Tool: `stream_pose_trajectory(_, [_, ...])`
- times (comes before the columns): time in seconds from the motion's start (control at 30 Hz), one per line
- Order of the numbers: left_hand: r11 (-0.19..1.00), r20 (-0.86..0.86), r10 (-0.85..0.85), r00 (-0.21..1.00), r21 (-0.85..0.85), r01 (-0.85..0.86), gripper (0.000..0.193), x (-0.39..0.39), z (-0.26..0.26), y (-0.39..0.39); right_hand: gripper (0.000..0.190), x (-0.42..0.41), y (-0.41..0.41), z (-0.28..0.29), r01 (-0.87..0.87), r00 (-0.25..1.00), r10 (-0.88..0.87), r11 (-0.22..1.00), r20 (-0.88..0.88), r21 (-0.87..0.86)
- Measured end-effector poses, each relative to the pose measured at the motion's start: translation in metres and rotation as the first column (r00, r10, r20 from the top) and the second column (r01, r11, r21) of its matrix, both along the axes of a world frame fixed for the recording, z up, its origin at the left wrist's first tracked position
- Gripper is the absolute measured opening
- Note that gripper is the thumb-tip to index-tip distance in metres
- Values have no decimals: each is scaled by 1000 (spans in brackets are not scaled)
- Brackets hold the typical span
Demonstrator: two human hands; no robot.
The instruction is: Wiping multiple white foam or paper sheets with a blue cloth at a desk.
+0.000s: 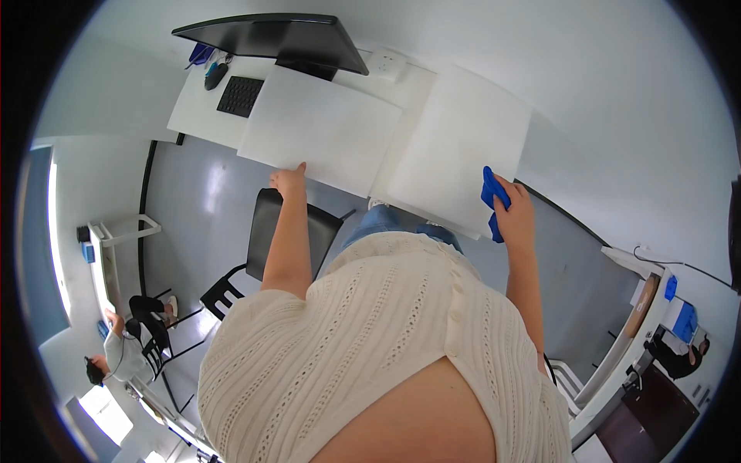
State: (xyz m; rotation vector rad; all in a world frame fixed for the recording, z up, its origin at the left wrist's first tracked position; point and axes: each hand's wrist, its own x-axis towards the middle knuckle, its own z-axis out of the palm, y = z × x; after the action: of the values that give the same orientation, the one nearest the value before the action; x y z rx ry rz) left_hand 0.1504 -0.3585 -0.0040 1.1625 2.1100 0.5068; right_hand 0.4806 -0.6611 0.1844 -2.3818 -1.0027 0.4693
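Observation:
My right hand (514,215) grips a crumpled blue cloth (495,191) over the near right part of a white sheet or board (463,139). The cloth hangs down on both sides of the fingers. Half curled, my left hand (289,182) is at the front edge of a second white sheet or board (330,124), its thumb overlapping that edge. Its other fingers are partly hidden, so whether they hold the edge is unclear. Both white pieces lie on a white desk (202,118), with a narrow strip of desktop between them.
Behind the left piece stands a black monitor (278,37), with a keyboard (240,96) and mouse (216,76) to its left. A white socket box (386,63) sits at the back. A black chair (315,228) stands below my left arm. Another person (124,347) sits at far left.

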Motion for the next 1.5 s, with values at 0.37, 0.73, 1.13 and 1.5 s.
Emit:
stream_pose_trajectory(0.37, [469, -16, -881, 472, 96, 878, 57, 152, 86, -119, 49, -19, -5, -72, -130, 979, 116, 988, 168, 77])
stream_pose_trajectory(0.73, [503, 683, -571, 455, -146, 852, 48, 178, 118, -104, 51, -23, -6, -88, -90, 984, 88, 996, 155, 6])
stream_pose_trajectory(1.13, [501, 736, 646, -202, -209, 840, 33, 162, 96, -113, 39, -77, 48, 15, -574, 788, 434, 774, 438, 266])
stream_pose_trajectory(1.5, [658, 969, 206, -135, -35, 752, 44, 160, 177, -122, 39, 36, -75, -44, 499, 866, -499, 866, 17, 37])
